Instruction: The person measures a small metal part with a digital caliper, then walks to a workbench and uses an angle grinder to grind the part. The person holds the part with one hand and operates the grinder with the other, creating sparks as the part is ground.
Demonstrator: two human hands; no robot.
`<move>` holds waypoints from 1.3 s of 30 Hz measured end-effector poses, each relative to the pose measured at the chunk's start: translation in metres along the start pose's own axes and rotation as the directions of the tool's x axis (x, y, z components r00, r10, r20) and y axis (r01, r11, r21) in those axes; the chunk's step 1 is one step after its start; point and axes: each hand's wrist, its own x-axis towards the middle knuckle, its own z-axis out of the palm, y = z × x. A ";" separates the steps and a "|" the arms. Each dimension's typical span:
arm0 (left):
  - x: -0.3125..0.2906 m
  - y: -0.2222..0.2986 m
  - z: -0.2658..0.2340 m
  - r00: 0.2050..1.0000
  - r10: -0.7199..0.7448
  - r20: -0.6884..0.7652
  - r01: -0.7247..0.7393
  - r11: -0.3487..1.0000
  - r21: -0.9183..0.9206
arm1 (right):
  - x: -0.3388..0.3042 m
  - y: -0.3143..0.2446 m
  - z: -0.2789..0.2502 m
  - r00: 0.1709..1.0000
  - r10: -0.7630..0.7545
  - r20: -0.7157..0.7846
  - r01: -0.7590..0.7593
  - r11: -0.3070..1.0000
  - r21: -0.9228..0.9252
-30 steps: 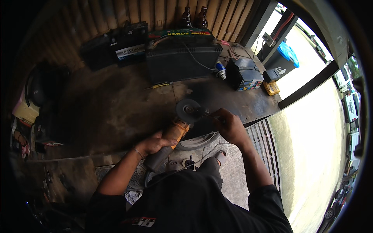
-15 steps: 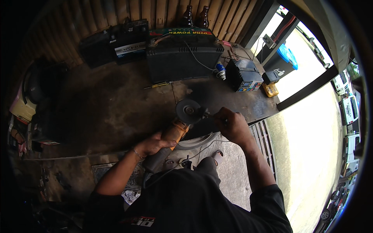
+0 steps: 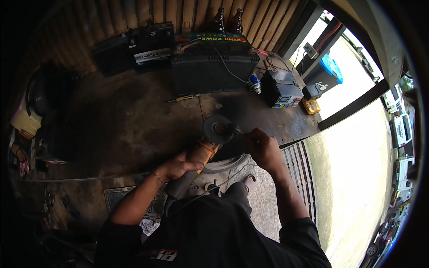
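Observation:
An orange and grey angle grinder (image 3: 202,154) is gripped by my left hand (image 3: 175,168), its fingers and thumb wrapped round the body. At its far end, a dark round disc (image 3: 216,127) faces up above the front part of the workbench. My right hand (image 3: 264,149) is closed in a pinch just right of the disc. From its fingers a small dark metal piece (image 3: 237,130) reaches to the disc's right edge; its exact kind and whether it touches the disc cannot be made out.
Behind the grinder lies the dark workbench (image 3: 120,120). A large black battery (image 3: 214,73), smaller batteries (image 3: 154,60), a screwdriver (image 3: 182,98), a spray can (image 3: 255,83) and a black boxy device (image 3: 282,91) rest on it. A grey cable (image 3: 232,176) runs below my hands.
My right hand and forearm have shifted slightly left. The grinder and my left hand stay nearly in place, and the whole view has moved a little.

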 end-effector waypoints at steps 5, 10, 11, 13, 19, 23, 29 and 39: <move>0.002 -0.004 -0.003 0.999 -0.039 -0.021 0.040 0.998 0.047 | -0.004 0.004 0.000 1.000 0.008 0.000 -0.008 1.000 0.005; 0.002 -0.004 -0.004 1.000 -0.022 0.010 0.021 0.997 0.074 | -0.003 0.002 -0.007 0.999 -0.035 0.015 0.036 0.998 -0.051; 0.001 -0.004 -0.004 0.999 -0.036 0.004 0.036 0.997 0.071 | -0.002 0.001 -0.009 0.999 -0.037 0.025 0.039 0.997 -0.066; 0.000 -0.002 -0.004 0.998 -0.060 -0.008 0.060 0.996 0.066 | -0.001 0.000 -0.011 0.998 -0.053 0.036 0.056 0.995 -0.079; -0.001 -0.002 -0.003 0.999 -0.049 -0.020 0.050 0.996 0.076 | 0.001 -0.004 -0.010 0.997 -0.068 0.037 0.071 0.992 -0.104; 0.001 -0.002 -0.003 1.000 -0.024 -0.003 0.024 0.997 0.066 | -0.002 -0.005 -0.001 0.999 -0.051 -0.012 0.050 0.996 -0.070; 0.000 -0.002 -0.004 1.000 -0.020 0.006 0.019 0.996 0.084 | -0.007 -0.004 0.009 0.999 0.010 -0.039 -0.011 0.999 -0.045; 0.003 -0.007 -0.007 1.000 0.004 0.007 -0.005 0.994 0.105 | -0.014 -0.002 0.006 0.999 0.012 -0.046 -0.014 0.999 -0.039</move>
